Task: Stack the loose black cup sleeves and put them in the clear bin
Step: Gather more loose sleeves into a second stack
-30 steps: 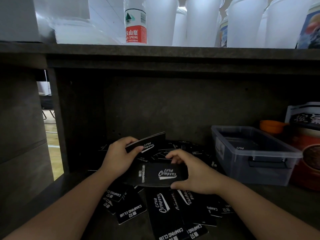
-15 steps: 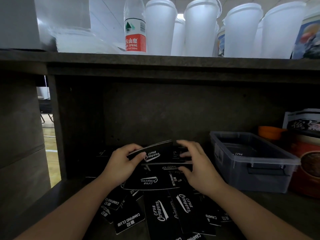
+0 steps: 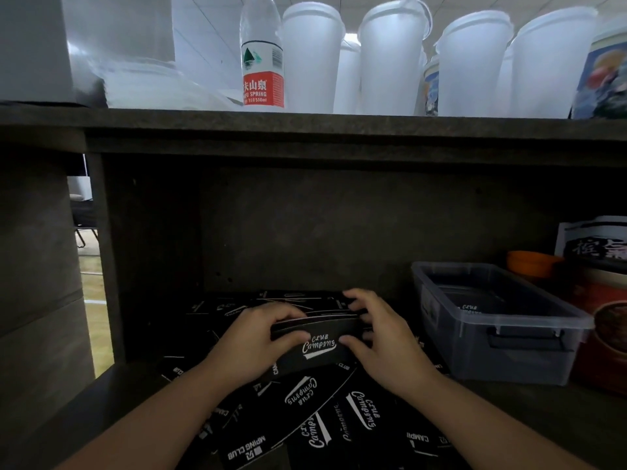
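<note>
Black sleeve stack [image 3: 319,340] clamped crosswise between my left hand [image 3: 252,340] and right hand [image 3: 383,344]; clear bin [image 3: 529,354] lies rightward, nearer my right.

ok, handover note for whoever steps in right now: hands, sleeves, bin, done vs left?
Left hand and right hand each grip an end of a small stack of black sleeves, held above the loose pile on the lower shelf.
Clear bin sits open to the right of the pile; a few sleeves already lie inside.
Done: some sleeves binned, a new stack gathered.
Left: put this stack in the bin, then stack and bin the many loose sleeves in the pile.
</note>
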Tool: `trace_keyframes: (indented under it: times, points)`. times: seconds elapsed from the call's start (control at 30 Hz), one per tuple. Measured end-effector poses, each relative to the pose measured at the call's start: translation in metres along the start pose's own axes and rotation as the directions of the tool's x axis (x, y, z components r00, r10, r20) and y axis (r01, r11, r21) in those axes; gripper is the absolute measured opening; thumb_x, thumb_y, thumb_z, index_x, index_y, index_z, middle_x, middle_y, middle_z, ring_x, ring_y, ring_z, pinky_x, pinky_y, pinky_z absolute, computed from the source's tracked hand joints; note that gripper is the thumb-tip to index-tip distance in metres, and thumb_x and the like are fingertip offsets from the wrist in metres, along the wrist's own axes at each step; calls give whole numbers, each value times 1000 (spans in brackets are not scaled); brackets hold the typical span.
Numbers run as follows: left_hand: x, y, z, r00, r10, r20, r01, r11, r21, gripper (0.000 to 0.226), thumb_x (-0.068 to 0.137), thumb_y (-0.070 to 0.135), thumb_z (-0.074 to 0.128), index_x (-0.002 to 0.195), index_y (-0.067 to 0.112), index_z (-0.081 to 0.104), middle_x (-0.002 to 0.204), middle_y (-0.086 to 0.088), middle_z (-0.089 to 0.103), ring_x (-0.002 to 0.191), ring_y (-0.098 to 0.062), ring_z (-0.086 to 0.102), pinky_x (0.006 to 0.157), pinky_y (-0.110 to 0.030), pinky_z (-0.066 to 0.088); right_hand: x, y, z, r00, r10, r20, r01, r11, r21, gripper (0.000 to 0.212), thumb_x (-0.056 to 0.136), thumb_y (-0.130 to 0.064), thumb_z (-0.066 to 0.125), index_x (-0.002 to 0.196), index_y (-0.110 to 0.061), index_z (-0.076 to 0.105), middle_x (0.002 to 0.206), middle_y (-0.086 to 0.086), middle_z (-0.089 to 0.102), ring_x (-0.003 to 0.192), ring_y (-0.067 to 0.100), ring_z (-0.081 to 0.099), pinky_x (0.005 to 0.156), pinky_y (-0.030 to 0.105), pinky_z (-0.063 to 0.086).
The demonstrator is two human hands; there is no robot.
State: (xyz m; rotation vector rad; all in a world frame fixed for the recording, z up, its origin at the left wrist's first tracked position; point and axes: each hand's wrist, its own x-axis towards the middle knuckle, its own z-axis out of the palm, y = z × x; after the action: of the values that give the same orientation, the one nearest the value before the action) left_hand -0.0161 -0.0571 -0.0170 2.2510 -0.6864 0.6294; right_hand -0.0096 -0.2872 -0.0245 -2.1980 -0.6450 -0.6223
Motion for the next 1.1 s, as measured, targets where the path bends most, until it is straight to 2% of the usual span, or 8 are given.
trace_keyframes:
  times: [0.13,0.23,0.4,0.53,0.67,0.8,0.97,1.1]
  points:
    - [2,-5,-5,985,12,-172,2,996,84,12,87,28,71,99,29,71,92,18,67,91,3,62,81,-14,47,0,0,0,1000,-11,-4,11,1000,-25,67,79,-28,77,128,-46,35,120,-20,46,110,-6,48,94,17,46]
    - [3,-14,-14,963,-55,-263,80,993,87,11,87,27,71,96,32,71,91,19,67,90,5,62,79,-6,43,-1,-7,-3,995,-29,96,25,999,41,61,76,-29,80,120,-48,42,122,-25,45,112,-7,49,97,23,46]
    - [-2,-24,-17,965,-260,-29,261,961,91,14,83,32,76,83,41,65,83,18,71,80,10,63,71,-11,45,-7,-13,-9,850,-49,524,47,999,16,57,78,-37,76,125,-51,49,132,-27,48,124,-13,40,107,18,34]
    - [0,-22,-16,965,-254,-68,260,962,89,12,82,31,77,83,37,67,80,18,71,78,10,63,67,-5,42,-3,-12,-11,844,7,537,15,999,-37,50,70,-50,78,115,-54,57,126,-30,54,120,-13,45,107,24,38]
    - [-1,-22,-14,958,-277,-78,283,956,72,11,82,31,76,79,37,67,76,17,70,75,11,62,63,-4,41,-3,-11,-11,822,13,570,18,999,-50,55,66,-53,79,116,-57,56,129,-29,53,121,-14,43,105,18,36]
    - [0,-24,-14,961,-258,-97,266,961,73,14,88,33,69,75,35,67,74,24,68,72,8,63,62,-9,41,-3,-12,-11,901,-50,431,91,993,-74,28,84,-43,69,111,-37,68,109,-23,67,103,-13,57,91,11,43]
    - [-2,-20,-14,957,-275,-87,270,961,-62,23,99,36,52,84,34,69,69,25,66,68,10,60,64,-11,40,1,-2,-10,988,-141,-59,131,981,-143,16,88,-12,67,102,-19,74,78,-25,63,71,-19,56,68,-1,38]
    - [-3,-20,-15,928,-364,-87,335,912,-238,61,94,67,34,93,23,76,92,7,74,92,-4,67,88,-29,47,2,3,-10,995,-73,-69,62,987,-151,23,85,-13,70,106,-23,72,85,-19,66,72,-18,56,69,-1,39]
